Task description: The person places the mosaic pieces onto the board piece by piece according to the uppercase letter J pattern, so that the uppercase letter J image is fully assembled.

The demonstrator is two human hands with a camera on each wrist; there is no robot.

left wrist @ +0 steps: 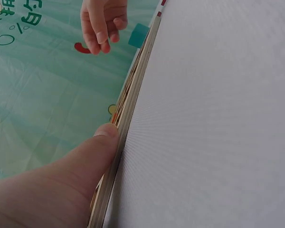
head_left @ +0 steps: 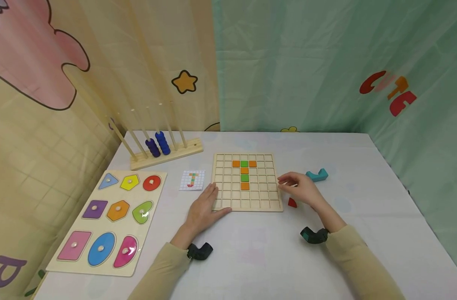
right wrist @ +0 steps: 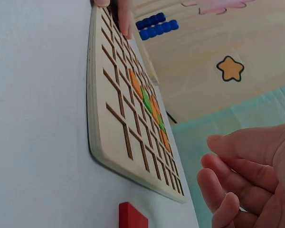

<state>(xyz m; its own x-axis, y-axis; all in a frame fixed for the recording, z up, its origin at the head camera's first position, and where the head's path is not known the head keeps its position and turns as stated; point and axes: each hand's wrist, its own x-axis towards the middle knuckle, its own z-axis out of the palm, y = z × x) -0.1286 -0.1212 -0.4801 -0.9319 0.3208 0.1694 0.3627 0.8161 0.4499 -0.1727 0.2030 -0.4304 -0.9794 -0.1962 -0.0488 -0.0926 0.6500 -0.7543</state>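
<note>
A wooden grid board lies in the middle of the white table. Set in its cells are orange squares and green squares, forming a T shape. My left hand rests along the board's left edge, its thumb at the front left corner. Beside the right edge hovers my right hand, fingers loosely bent and nothing between them. A red quarter-round piece lies on the table just below that hand, and it shows in the right wrist view as a red block. Behind the hand sits a teal notched piece.
A small printed pattern card lies left of the board. Further left is a knobbed shape puzzle. At the back left stands a wooden peg rack with dark blue and blue beads. Curtains hang behind the table.
</note>
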